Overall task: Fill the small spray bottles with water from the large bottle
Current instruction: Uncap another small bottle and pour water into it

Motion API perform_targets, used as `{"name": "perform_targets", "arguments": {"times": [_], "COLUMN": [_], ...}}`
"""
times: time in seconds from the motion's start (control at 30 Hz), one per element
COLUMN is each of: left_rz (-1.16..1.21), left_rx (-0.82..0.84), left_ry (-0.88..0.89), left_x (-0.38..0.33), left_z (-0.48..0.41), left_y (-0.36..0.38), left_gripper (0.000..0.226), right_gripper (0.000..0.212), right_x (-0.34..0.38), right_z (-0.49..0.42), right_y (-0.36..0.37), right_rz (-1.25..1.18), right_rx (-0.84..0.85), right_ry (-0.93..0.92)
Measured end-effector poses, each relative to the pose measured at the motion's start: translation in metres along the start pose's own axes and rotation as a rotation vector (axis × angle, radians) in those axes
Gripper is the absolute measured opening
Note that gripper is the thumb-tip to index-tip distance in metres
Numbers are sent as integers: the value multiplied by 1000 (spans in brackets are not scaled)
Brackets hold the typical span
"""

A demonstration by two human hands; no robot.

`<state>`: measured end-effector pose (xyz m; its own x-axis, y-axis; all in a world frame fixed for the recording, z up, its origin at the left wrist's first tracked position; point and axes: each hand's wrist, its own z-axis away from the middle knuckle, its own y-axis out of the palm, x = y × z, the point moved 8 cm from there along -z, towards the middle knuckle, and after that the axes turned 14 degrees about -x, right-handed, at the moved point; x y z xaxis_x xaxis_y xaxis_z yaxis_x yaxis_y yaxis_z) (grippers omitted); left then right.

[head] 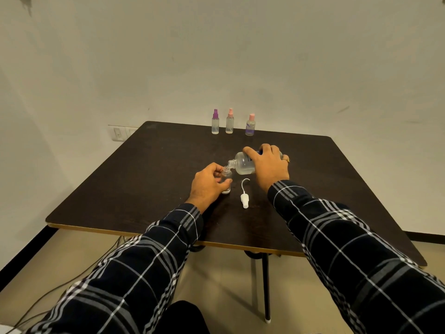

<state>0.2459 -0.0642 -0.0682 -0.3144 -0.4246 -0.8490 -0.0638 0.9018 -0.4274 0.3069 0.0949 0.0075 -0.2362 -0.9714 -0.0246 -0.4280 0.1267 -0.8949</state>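
Left hand (208, 186): curled round the small clear uncapped spray bottle (226, 175), upright on the dark table (144, 179).
Back row: 3 capped small bottles (230, 121), fill unclear.
White pump head (244, 197): lying off, recapping left.
Right hand (269, 165): gripping the large clear bottle (243, 163), tipped mouth-to-neck, looks mid-pour!

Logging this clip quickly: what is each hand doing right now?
Left hand: grips the small uncapped spray bottle, upright on the table.
Right hand: holds the large bottle tilted over it.
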Motion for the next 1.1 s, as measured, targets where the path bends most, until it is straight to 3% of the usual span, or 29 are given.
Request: {"name": "perform_targets", "arguments": {"times": [1.1], "left_rz": [-18], "left_rx": [-1], "left_ry": [-5], "left_x": [2], "left_z": [0], "left_y": [1], "left_gripper": [27], "right_gripper": [76], "right_x": [2], "right_z": [-1], "right_y": [-1], "right_rz": [19], "right_rx": [-3], "right_ry": [-12]}}
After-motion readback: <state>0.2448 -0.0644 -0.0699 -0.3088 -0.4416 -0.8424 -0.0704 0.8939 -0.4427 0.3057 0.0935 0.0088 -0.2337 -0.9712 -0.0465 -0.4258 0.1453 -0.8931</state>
